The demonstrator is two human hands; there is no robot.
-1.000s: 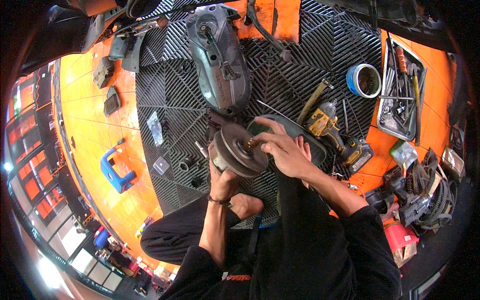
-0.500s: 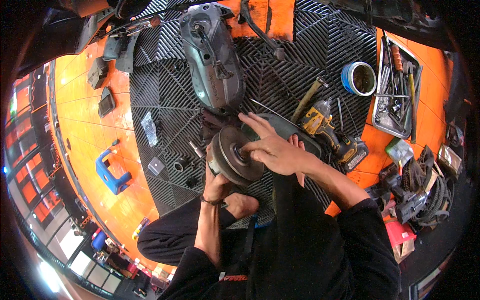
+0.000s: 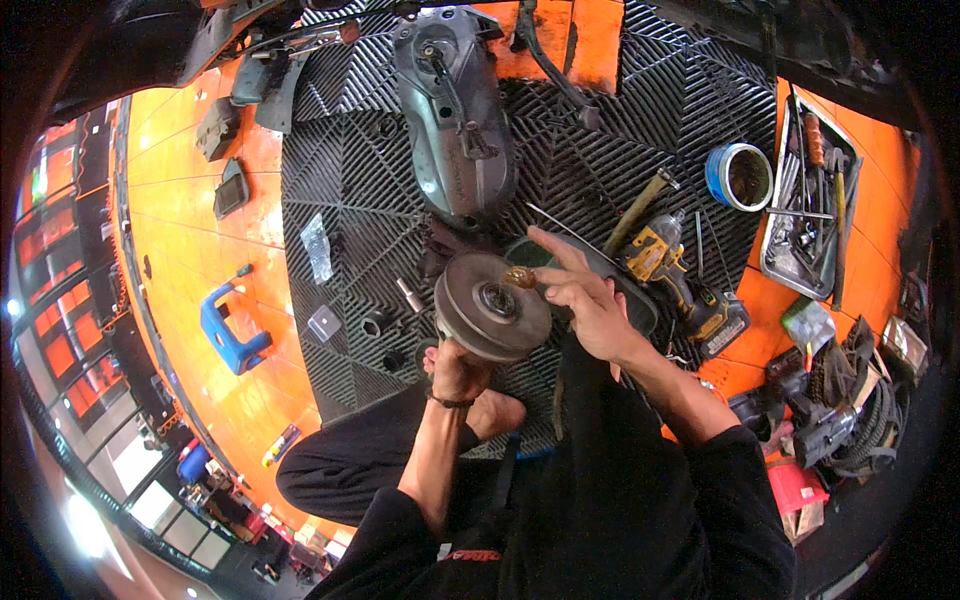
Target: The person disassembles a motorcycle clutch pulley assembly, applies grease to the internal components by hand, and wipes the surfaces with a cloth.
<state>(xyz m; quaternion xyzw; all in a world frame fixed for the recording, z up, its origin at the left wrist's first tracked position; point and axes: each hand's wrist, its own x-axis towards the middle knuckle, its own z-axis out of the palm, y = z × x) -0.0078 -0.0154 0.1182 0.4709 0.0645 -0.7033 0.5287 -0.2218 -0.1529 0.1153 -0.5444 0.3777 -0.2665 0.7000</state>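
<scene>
My left hand [image 3: 462, 374] grips a grey scooter clutch pulley [image 3: 466, 292] from its near underside, with the round face and dark greasy centre hub turned up. My right hand [image 3: 592, 310] is at the pulley's right side, fingers stretched and apart. A glob of brown grease [image 3: 519, 277] clings to one fingertip, over the pulley face just beyond the hub; whether it touches the metal I cannot tell. Beyond the right hand stands a blue-rimmed tub [image 3: 716, 178] with brown matter inside. The left fingers under the pulley are mostly hidden.
A dark engine cover [image 3: 455, 150] lies ahead on the black ribbed mat. To the right are a yellow-black impact driver [image 3: 662, 255], a hammer [image 3: 640, 212] and a metal tool tray [image 3: 798, 275]. Sockets [image 3: 375, 322] and a blue plastic frame [image 3: 236, 345] lie left.
My right hand has drawn back to the right from the pulley's hub, and the brown grease on its fingertip now shows. My left hand still holds the pulley. The whole view has shifted slightly.
</scene>
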